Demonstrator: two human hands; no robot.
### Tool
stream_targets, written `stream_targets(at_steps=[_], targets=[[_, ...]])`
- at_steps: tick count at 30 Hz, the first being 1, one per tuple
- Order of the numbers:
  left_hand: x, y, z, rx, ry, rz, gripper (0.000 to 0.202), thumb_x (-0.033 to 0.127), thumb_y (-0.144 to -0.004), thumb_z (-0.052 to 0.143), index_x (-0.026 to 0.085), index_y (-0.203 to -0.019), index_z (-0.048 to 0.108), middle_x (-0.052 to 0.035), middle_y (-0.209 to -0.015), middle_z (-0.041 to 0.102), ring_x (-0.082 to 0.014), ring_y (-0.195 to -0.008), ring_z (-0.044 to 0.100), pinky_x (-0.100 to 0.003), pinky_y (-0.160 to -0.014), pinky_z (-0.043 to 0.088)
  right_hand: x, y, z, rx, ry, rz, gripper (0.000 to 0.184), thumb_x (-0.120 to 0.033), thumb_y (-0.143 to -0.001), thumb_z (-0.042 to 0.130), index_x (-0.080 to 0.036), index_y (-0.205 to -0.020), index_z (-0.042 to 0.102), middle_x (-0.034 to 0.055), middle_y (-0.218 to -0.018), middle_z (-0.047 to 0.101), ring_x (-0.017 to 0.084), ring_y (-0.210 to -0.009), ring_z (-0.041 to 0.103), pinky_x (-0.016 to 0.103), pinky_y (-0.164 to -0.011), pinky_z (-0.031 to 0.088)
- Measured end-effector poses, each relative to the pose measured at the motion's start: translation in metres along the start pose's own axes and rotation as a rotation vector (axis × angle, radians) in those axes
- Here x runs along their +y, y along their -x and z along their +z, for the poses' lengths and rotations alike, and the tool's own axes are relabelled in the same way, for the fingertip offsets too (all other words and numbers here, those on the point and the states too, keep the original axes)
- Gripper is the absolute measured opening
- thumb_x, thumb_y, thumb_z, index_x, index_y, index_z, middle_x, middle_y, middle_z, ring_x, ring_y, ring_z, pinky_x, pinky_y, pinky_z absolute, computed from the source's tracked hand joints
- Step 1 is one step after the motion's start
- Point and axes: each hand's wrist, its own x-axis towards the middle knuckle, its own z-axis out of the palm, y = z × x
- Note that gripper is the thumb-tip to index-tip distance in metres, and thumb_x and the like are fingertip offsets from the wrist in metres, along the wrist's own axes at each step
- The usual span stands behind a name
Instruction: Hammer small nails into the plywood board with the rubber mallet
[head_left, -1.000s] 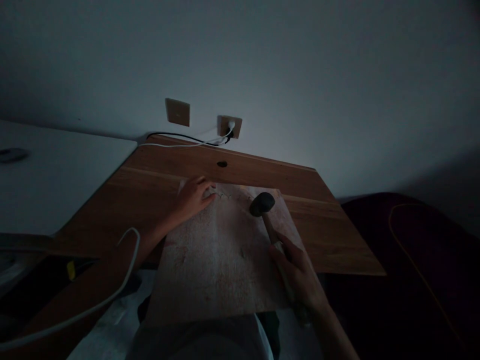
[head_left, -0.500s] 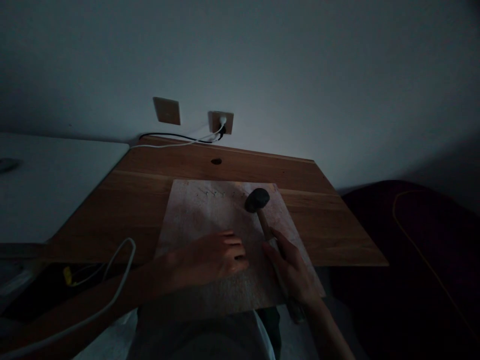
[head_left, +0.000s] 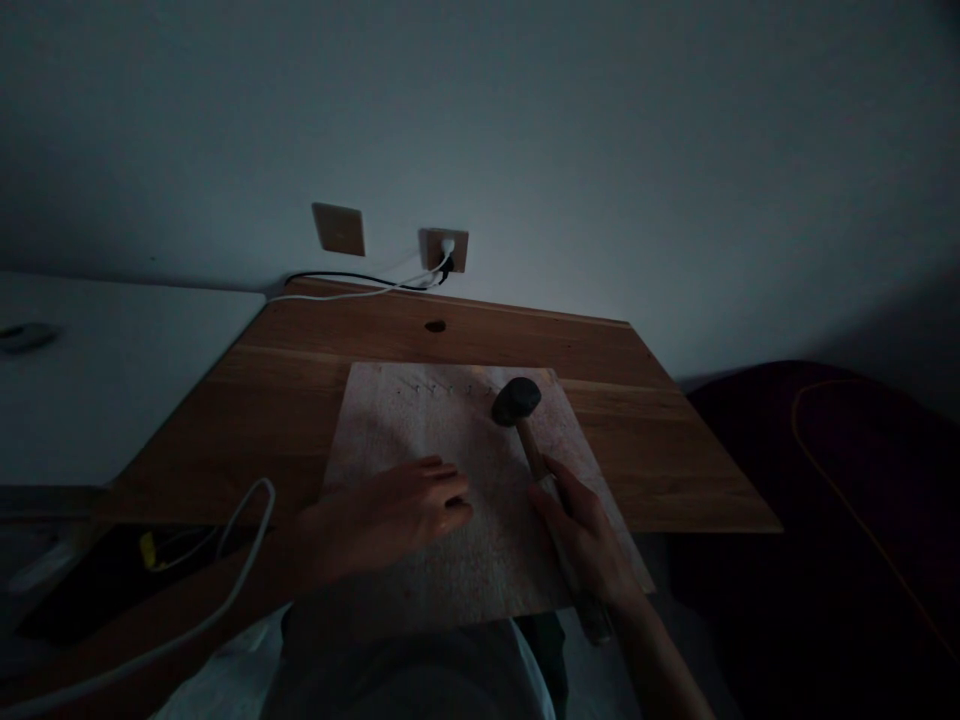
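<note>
The room is dim. A pale square board [head_left: 420, 430] lies on a brown wooden desk [head_left: 645, 460], and a row of small nails [head_left: 442, 388] stands near its far edge. My right hand [head_left: 581, 535] is closed round the wooden handle of a hammer [head_left: 517, 405] whose dark head rests on the board's far right part. My left hand [head_left: 397, 510] lies flat on the board's near half, fingers stretched out toward the right, holding nothing.
On the wall behind the desk are a switch plate [head_left: 338, 229] and a socket [head_left: 444, 249] with plugged-in cables. A white cable [head_left: 225, 560] loops at the lower left. A white surface [head_left: 112, 370] adjoins the desk on the left, a dark rounded seat [head_left: 825, 520] on the right.
My left hand left the nails at the board's far edge and came back to lie flat on the near half. The hammer has hardly moved.
</note>
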Motion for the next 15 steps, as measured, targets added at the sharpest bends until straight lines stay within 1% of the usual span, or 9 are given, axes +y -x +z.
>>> stream_targets(at_steps=[1,4,5,6,8,10,13,15], targets=[[0.000,0.001,0.001,0.010,0.009,-0.007,0.019,0.002,-0.093,0.069,0.020,-0.095,0.068,-0.0030,-0.099,0.072,-0.0205,-0.092,0.066,-0.036,-0.091,0.052,0.000,0.000,0.000,-0.005,0.005,0.004,0.063,-0.058,-0.092,0.066,-0.018,-0.140,0.071,0.0111,-0.104,0.081,0.034,-0.100,0.076,0.047,-0.089,0.061],[-0.005,0.007,0.003,0.035,0.040,-0.047,0.018,0.003,-0.093,0.068,0.020,-0.096,0.070,-0.0034,-0.099,0.072,-0.0199,-0.088,0.067,-0.036,-0.092,0.053,0.001,0.000,-0.001,-0.036,0.011,0.055,0.066,-0.059,-0.094,0.065,-0.017,-0.145,0.068,0.0081,-0.092,0.080,0.033,-0.092,0.076,0.045,-0.082,0.063],[-0.008,0.010,0.002,0.050,0.060,-0.074,0.016,0.004,-0.095,0.068,0.020,-0.096,0.070,-0.0033,-0.098,0.073,-0.0196,-0.088,0.067,-0.037,-0.091,0.053,0.000,0.000,-0.001,-0.033,0.008,0.052,0.065,-0.059,-0.094,0.065,-0.017,-0.144,0.068,0.0084,-0.095,0.081,0.034,-0.095,0.077,0.045,-0.083,0.063],[-0.012,0.013,0.001,0.071,0.091,-0.112,0.014,0.007,-0.096,0.067,0.021,-0.097,0.071,-0.0030,-0.097,0.074,-0.0194,-0.087,0.068,-0.036,-0.091,0.054,0.000,0.000,-0.001,-0.023,0.002,0.037,0.063,-0.058,-0.094,0.065,-0.018,-0.142,0.070,0.0096,-0.101,0.082,0.034,-0.101,0.076,0.045,-0.087,0.063],[-0.022,0.023,-0.003,0.120,0.185,-0.230,0.011,0.013,-0.099,0.066,0.022,-0.099,0.073,-0.0024,-0.096,0.076,-0.0193,-0.089,0.070,-0.036,-0.091,0.054,0.000,0.000,-0.001,0.000,-0.003,0.006,0.059,-0.057,-0.092,0.068,-0.020,-0.137,0.073,0.0114,-0.117,0.081,0.035,-0.116,0.074,0.046,-0.097,0.060],[-0.034,0.035,-0.009,0.145,0.304,-0.379,0.011,0.019,-0.099,0.065,0.023,-0.100,0.075,-0.0023,-0.096,0.077,-0.0192,-0.091,0.072,-0.034,-0.090,0.055,0.001,-0.001,0.000,0.011,-0.002,0.007,0.056,-0.056,-0.091,0.070,-0.021,-0.136,0.074,0.0120,-0.125,0.080,0.036,-0.122,0.072,0.046,-0.101,0.059],[-0.050,0.051,-0.016,0.121,0.436,-0.550,0.015,0.026,-0.098,0.063,0.022,-0.100,0.077,-0.0035,-0.096,0.078,-0.0194,-0.090,0.072,-0.032,-0.085,0.057,0.001,-0.001,0.000,0.001,-0.007,0.033,0.059,-0.057,-0.092,0.068,-0.021,-0.139,0.072,0.0118,-0.118,0.081,0.036,-0.115,0.074,0.046,-0.096,0.061],[-0.057,0.057,-0.015,0.108,0.483,-0.597,0.017,0.028,-0.097,0.062,0.022,-0.100,0.077,-0.0041,-0.097,0.078,-0.0197,-0.089,0.073,-0.032,-0.082,0.057,0.000,-0.001,0.000,-0.024,-0.011,0.035,0.060,-0.057,-0.093,0.066,-0.020,-0.140,0.071,0.0115,-0.113,0.081,0.035,-0.108,0.075,0.047,-0.094,0.061]])
